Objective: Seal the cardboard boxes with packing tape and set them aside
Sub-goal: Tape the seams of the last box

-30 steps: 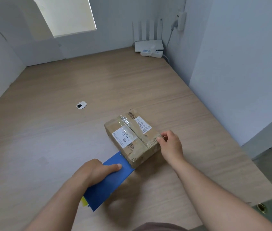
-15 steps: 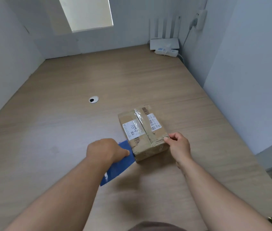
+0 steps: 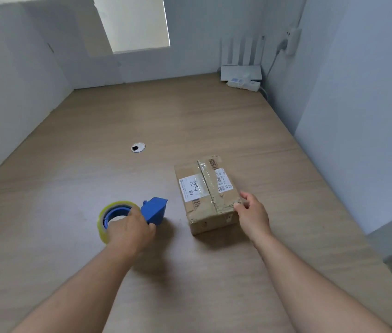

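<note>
A small cardboard box (image 3: 204, 203) with white labels and a clear tape strip along its top seam stands on the wooden table (image 3: 70, 164). My right hand (image 3: 253, 216) touches the box's near right corner, thumb and fingers against its edge. My left hand (image 3: 129, 230) grips a blue tape dispenser (image 3: 154, 211) with a yellowish roll of clear tape (image 3: 105, 219). The dispenser is left of the box and apart from it, its blue blade end pointing toward the box.
A round cable grommet (image 3: 138, 147) sits in the table behind the dispenser. A white router (image 3: 240, 70) and a power strip (image 3: 244, 84) stand in the far right corner. Grey partition walls bound the table at left, back and right.
My left hand has drawn the tape dispenser leftward away from the box's near left corner. The roll now shows. My right hand stays at the box's right corner.
</note>
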### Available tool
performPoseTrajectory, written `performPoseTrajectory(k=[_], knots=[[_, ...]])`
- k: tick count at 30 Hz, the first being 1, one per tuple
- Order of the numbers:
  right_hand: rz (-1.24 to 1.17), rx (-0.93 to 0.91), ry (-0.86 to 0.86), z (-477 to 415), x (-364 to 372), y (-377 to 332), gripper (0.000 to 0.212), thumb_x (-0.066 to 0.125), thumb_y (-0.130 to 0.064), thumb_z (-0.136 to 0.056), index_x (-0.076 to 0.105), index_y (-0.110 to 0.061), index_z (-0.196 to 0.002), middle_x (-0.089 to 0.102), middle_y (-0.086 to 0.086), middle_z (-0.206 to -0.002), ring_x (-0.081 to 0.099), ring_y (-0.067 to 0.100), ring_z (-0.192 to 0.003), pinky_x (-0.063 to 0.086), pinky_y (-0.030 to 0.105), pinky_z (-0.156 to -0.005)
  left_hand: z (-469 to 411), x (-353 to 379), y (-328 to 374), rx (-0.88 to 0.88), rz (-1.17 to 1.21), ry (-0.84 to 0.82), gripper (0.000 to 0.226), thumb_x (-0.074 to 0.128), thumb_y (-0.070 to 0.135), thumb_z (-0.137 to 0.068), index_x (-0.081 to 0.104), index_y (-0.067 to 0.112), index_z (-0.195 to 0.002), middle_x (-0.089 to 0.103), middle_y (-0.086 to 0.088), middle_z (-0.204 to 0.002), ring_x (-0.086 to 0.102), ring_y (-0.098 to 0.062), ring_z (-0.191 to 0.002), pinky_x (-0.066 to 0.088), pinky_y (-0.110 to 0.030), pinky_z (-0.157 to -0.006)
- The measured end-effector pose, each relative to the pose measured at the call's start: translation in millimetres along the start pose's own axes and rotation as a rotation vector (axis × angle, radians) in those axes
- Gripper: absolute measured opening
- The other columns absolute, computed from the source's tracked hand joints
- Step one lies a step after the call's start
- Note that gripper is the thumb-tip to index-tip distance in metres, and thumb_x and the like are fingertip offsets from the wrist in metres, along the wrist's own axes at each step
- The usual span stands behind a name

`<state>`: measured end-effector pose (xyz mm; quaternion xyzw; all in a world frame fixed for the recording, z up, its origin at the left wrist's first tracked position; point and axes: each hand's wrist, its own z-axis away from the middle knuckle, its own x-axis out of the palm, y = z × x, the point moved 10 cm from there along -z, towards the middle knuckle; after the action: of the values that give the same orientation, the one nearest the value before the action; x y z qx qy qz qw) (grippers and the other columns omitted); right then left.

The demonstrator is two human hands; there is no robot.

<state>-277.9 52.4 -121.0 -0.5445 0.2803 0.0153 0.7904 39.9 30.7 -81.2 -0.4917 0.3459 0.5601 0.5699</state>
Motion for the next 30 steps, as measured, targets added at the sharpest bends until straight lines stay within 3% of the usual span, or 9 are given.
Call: performPoseTrajectory(k=[5,7,9,11,17,24,26,28,30], knots=[[0.128,-0.050,-0.022,0,3,-5,0.040,0.051,-0.019,-0.094,0.051,-0.016,-0.134,0.055,0.011,-0.127,0.049,0.024,-0.117,0.038,0.031,-0.097,0,40,-4,-0.008,0.002,0.009,0.047,0.031,0.043,-0.098,0.044,0.013,-0.132,0.059,-0.007,-0.114,0.061,-0.027,-0.088,0.040,-0.029,-0.066],[0.163,-0.063,-0.032,0,2,-6,0.040,0.050,-0.020,-0.095,0.050,-0.015,-0.134,0.054,0.010,-0.127,0.049,0.023,-0.118,0.037,0.031,-0.098,10,28,5,-0.004,0.046,0.163,0.061,0.036,0.046,-0.096,0.033,0.006,-0.143,0.050,-0.013,-0.135,0.055,-0.029,-0.110,0.044,-0.037,-0.089],[0.191,-0.066,-0.045,0,1,-4,0.036,0.051,-0.025,-0.094,0.053,-0.017,-0.130,0.056,0.009,-0.124,0.050,0.023,-0.116,0.039,0.031,-0.096,32,7,35,0.104,0.338,0.255,0.074,0.040,0.043,-0.098,0.014,-0.003,-0.149,0.020,-0.020,-0.156,0.024,-0.032,-0.143,0.018,-0.038,-0.117],[0.256,-0.049,-0.064,2,3,-4,0.038,0.053,-0.043,-0.091,0.058,-0.017,-0.118,0.059,0.006,-0.115,0.054,0.024,-0.111,0.044,0.033,-0.091,45,3,84,0.275,0.592,0.173,0.071,0.032,0.042,-0.101,0.003,0.002,-0.152,0.001,-0.011,-0.160,0.003,-0.023,-0.148,0.003,-0.032,-0.120],[0.629,0.017,-0.012,15,18,-14,0.088,0.046,-0.083,-0.071,0.045,-0.010,-0.120,0.053,0.009,-0.127,0.049,0.028,-0.122,0.038,0.040,-0.096,21,28,117,0.014,1.118,-0.065,0.072,0.030,0.045,-0.101,-0.001,0.005,-0.153,0.015,-0.011,-0.159,0.017,-0.025,-0.146,0.020,-0.040,-0.118],[0.424,-0.137,-0.195,-18,7,-12,0.041,0.043,-0.048,-0.097,0.045,-0.017,-0.071,0.057,0.004,-0.080,0.055,0.030,-0.090,0.038,0.035,-0.072,15,43,106,0.002,1.115,-0.141,0.062,0.023,0.046,-0.102,-0.006,0.028,-0.153,0.038,-0.008,-0.151,0.038,-0.030,-0.135,0.032,-0.037,-0.106],[0.413,-0.191,-0.290,-22,5,-17,0.037,0.042,-0.047,-0.098,0.058,-0.014,-0.107,0.065,0.011,-0.103,0.057,0.031,-0.104,0.042,0.034,-0.083,17,34,107,0.093,1.011,-0.147,0.065,0.022,0.051,-0.099,-0.020,0.037,-0.147,0.048,-0.008,-0.143,0.051,-0.031,-0.123,0.039,-0.036,-0.097],[0.618,-0.309,-0.406,-19,12,-32,0.074,0.045,-0.062,-0.090,0.025,-0.020,-0.149,0.058,0.013,-0.130,0.054,0.032,-0.119,0.041,0.035,-0.092,21,25,116,0.199,0.831,-0.171,0.075,0.025,0.062,-0.093,-0.029,0.042,-0.142,0.053,-0.006,-0.138,0.059,-0.027,-0.112,0.045,-0.033,-0.090],[0.947,-0.490,-0.465,-12,23,-45,0.098,0.046,-0.077,-0.079,0.004,-0.028,-0.152,0.057,0.010,-0.133,0.055,0.029,-0.118,0.043,0.037,-0.091,22,23,123,0.257,0.585,-0.153,0.085,0.030,0.070,-0.088,-0.027,0.042,-0.144,0.057,-0.005,-0.132,0.062,-0.023,-0.104,0.050,-0.032,-0.084]])
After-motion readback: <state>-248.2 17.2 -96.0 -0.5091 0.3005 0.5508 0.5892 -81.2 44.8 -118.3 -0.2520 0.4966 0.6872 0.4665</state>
